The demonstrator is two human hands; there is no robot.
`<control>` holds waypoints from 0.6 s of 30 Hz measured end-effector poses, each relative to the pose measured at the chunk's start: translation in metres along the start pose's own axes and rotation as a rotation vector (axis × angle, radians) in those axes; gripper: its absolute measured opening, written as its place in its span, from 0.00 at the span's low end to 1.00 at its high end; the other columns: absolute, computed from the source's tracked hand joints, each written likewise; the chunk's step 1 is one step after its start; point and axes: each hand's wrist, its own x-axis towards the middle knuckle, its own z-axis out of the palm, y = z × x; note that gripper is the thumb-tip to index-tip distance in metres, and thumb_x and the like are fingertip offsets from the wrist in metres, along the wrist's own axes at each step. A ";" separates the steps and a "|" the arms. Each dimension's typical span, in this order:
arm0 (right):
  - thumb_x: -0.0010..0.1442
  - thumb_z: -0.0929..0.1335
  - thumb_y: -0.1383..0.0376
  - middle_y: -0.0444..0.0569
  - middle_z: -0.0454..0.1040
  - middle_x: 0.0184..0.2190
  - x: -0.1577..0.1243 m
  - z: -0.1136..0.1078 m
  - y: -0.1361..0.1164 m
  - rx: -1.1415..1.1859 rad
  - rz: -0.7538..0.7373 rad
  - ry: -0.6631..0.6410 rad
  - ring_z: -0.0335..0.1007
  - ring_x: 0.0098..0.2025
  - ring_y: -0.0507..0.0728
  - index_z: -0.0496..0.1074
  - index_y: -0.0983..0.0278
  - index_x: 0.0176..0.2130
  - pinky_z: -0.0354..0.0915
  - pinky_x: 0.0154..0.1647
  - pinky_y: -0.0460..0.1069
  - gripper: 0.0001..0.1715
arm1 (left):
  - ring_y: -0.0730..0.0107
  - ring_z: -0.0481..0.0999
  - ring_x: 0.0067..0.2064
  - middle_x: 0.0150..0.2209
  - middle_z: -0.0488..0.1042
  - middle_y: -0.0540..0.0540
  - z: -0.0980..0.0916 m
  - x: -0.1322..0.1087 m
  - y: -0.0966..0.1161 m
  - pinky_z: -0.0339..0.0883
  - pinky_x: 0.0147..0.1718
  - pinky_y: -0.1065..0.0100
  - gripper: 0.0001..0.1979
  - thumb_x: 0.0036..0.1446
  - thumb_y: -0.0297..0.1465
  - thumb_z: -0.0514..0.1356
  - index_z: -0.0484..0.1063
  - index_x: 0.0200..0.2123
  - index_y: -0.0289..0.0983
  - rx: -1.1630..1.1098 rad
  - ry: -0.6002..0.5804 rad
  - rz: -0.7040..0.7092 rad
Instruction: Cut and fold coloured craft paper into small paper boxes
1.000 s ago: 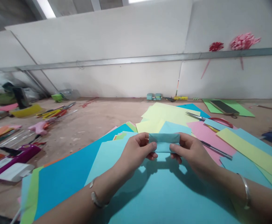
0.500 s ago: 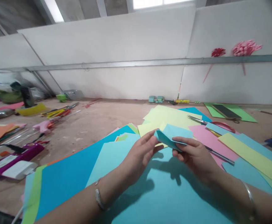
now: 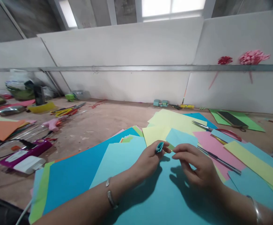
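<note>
My left hand [image 3: 151, 159] is closed around a small folded piece of blue paper [image 3: 159, 147], whose end shows between thumb and fingers; the rest of it is hidden. Just to the right, my right hand [image 3: 196, 165] is apart from the paper, fingers bent and spread, with nothing visible in them. Both hands are above a large light blue sheet [image 3: 164, 197]. Beyond them lie a small light blue piece [image 3: 180, 137] and pale yellow sheets [image 3: 173, 120].
Scissors [image 3: 228, 133] with red handles and a slim metal tool [image 3: 222, 161] lie among paper pieces on the right. A phone [image 3: 232, 119] rests on green paper. On the left are a purple power strip [image 3: 41, 145], a pink glue gun [image 3: 51, 124] and orange paper [image 3: 4, 128].
The folded blue paper, held between both hands before, is now in my left hand alone. My right hand has let go and its fingers have opened. The camera view has shifted slightly.
</note>
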 end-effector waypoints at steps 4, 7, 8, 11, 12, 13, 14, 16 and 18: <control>0.58 0.65 0.80 0.52 0.70 0.37 0.009 -0.008 -0.006 -0.151 -0.180 0.068 0.69 0.39 0.55 0.73 0.64 0.44 0.71 0.33 0.48 0.18 | 0.64 0.71 0.40 0.38 0.73 0.43 0.001 0.000 0.000 0.64 0.43 0.59 0.07 0.64 0.32 0.50 0.65 0.41 0.37 0.138 -0.089 0.062; 0.59 0.65 0.77 0.52 0.69 0.40 0.012 -0.011 -0.010 -0.247 -0.279 0.073 0.68 0.39 0.55 0.72 0.63 0.45 0.70 0.33 0.49 0.16 | 0.64 0.71 0.41 0.40 0.73 0.43 0.003 -0.004 0.003 0.64 0.43 0.61 0.06 0.63 0.30 0.50 0.65 0.41 0.37 0.258 -0.143 0.109; 0.60 0.65 0.76 0.52 0.69 0.40 0.012 -0.011 -0.012 -0.261 -0.295 0.067 0.68 0.40 0.55 0.72 0.63 0.44 0.70 0.34 0.50 0.14 | 0.64 0.71 0.42 0.41 0.73 0.43 0.003 -0.006 0.003 0.64 0.43 0.61 0.07 0.62 0.29 0.50 0.65 0.41 0.37 0.295 -0.160 0.122; 0.61 0.66 0.74 0.52 0.70 0.39 0.013 -0.012 -0.014 -0.244 -0.304 0.029 0.69 0.39 0.55 0.72 0.63 0.44 0.71 0.35 0.50 0.12 | 0.64 0.71 0.44 0.43 0.73 0.43 0.003 -0.008 0.004 0.64 0.45 0.61 0.09 0.60 0.25 0.50 0.65 0.42 0.37 0.373 -0.208 0.161; 0.61 0.66 0.75 0.52 0.71 0.39 0.014 -0.013 -0.014 -0.220 -0.300 0.016 0.69 0.39 0.55 0.72 0.64 0.43 0.71 0.35 0.50 0.12 | 0.64 0.71 0.43 0.42 0.73 0.44 0.003 -0.009 0.005 0.65 0.45 0.61 0.10 0.59 0.24 0.49 0.65 0.42 0.37 0.375 -0.218 0.161; 0.60 0.65 0.76 0.53 0.71 0.38 0.014 -0.014 -0.015 -0.188 -0.292 0.004 0.69 0.39 0.55 0.72 0.64 0.42 0.71 0.35 0.49 0.12 | 0.65 0.72 0.42 0.41 0.73 0.44 0.003 -0.010 0.007 0.66 0.44 0.62 0.10 0.58 0.23 0.49 0.64 0.42 0.37 0.363 -0.231 0.151; 0.60 0.65 0.77 0.53 0.72 0.38 0.015 -0.014 -0.015 -0.152 -0.284 -0.005 0.70 0.38 0.54 0.72 0.65 0.41 0.71 0.34 0.49 0.12 | 0.66 0.72 0.41 0.39 0.73 0.45 0.003 -0.010 0.009 0.66 0.42 0.63 0.11 0.57 0.23 0.49 0.64 0.42 0.37 0.344 -0.246 0.132; 0.59 0.65 0.78 0.53 0.72 0.38 0.015 -0.016 -0.015 -0.083 -0.273 -0.006 0.70 0.37 0.53 0.72 0.65 0.39 0.71 0.34 0.47 0.12 | 0.69 0.73 0.37 0.34 0.73 0.47 0.003 -0.011 0.014 0.67 0.39 0.65 0.10 0.57 0.23 0.49 0.64 0.41 0.36 0.300 -0.286 0.084; 0.59 0.65 0.78 0.53 0.73 0.38 0.015 -0.017 -0.014 -0.044 -0.274 0.000 0.71 0.36 0.53 0.72 0.65 0.40 0.71 0.34 0.47 0.12 | 0.70 0.72 0.33 0.30 0.72 0.49 0.003 -0.012 0.018 0.67 0.37 0.67 0.08 0.57 0.23 0.48 0.64 0.37 0.37 0.276 -0.321 0.059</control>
